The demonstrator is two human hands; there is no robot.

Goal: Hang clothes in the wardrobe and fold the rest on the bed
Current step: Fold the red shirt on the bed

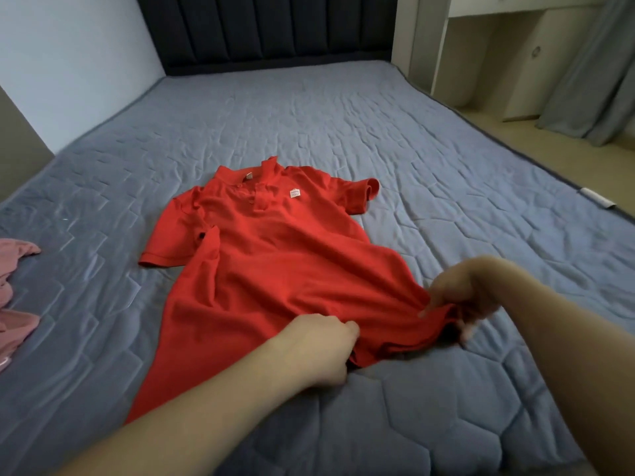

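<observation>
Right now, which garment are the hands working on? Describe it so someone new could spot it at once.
Start at the blue quilted bed below the dark headboard. In the bed's middle lies a red polo shirt, collar toward the headboard, its bottom hem gripped by both hands. The only other garment is pink cloth at the bed's left edge; this one is bright red with a small white chest label.

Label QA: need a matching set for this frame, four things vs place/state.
Things:
1. red polo
2. pink garment
3. left hand
4. right hand

States:
A. at the left edge of the view
B. spread front up on the bed
C. pinches the hem's right corner
D. grips the hem near its middle

Pairs: 1-B, 2-A, 3-D, 4-C
</observation>
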